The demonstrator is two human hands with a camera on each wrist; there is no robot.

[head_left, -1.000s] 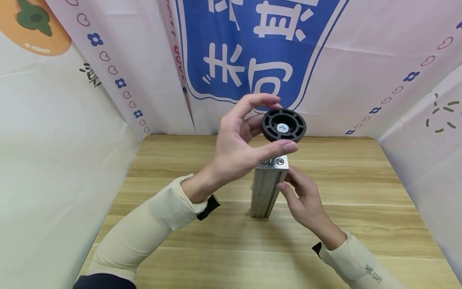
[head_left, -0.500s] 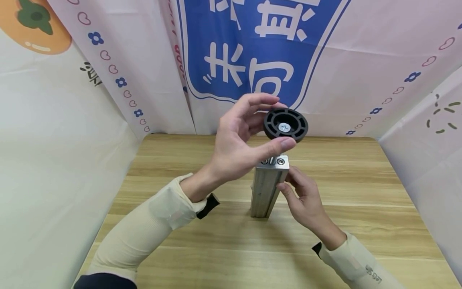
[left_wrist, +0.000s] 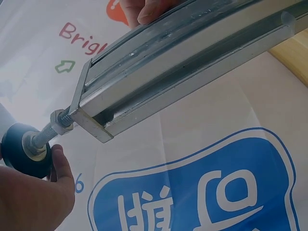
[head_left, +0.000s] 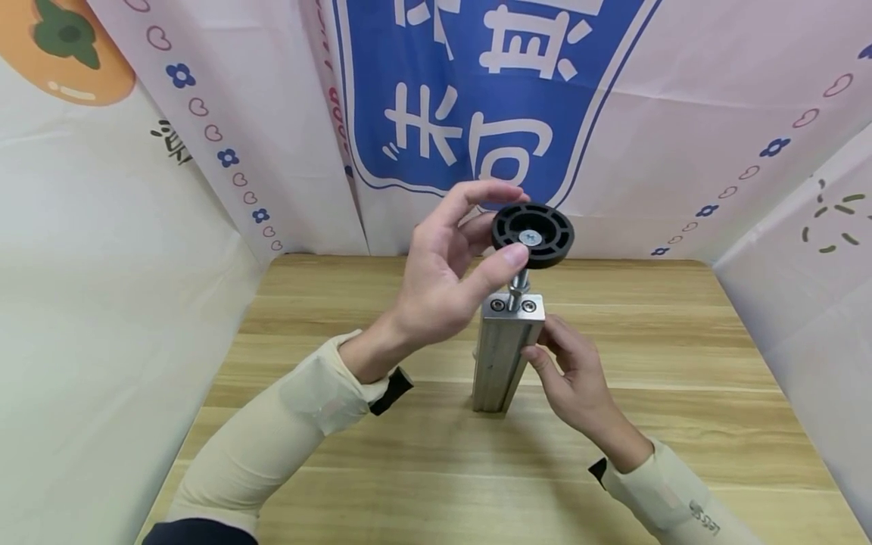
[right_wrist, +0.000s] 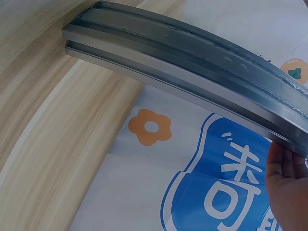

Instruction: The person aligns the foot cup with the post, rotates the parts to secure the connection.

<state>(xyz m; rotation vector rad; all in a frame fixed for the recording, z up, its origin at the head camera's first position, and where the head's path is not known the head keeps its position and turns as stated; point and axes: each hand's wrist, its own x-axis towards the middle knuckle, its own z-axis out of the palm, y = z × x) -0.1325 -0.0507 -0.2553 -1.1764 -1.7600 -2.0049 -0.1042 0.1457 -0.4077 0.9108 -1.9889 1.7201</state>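
Observation:
An aluminium profile [head_left: 500,363] stands upright on the wooden table, with a metal end plate [head_left: 512,305] on top held by two screws. From the plate rises the threaded stem [left_wrist: 47,134] of a levelling foot, a hex nut [left_wrist: 61,122] on it just above the plate. The foot's round black base [head_left: 560,241] faces up, a screw head in its middle. My left hand [head_left: 436,280] holds this base, thumb on its near edge and fingers at the far left side. Lower down, my right hand [head_left: 575,371] grips the profile's upper right side between thumb and fingers.
The wooden table [head_left: 381,469] extends around the profile. A printed cloth backdrop [head_left: 286,151] rises behind it, and white cloth walls [head_left: 102,303] stand on both sides.
My left thumb has slid left and back along the foot's edge, so the stem and nut now show beneath. The base sits slightly farther left. My right hand and the profile stay put.

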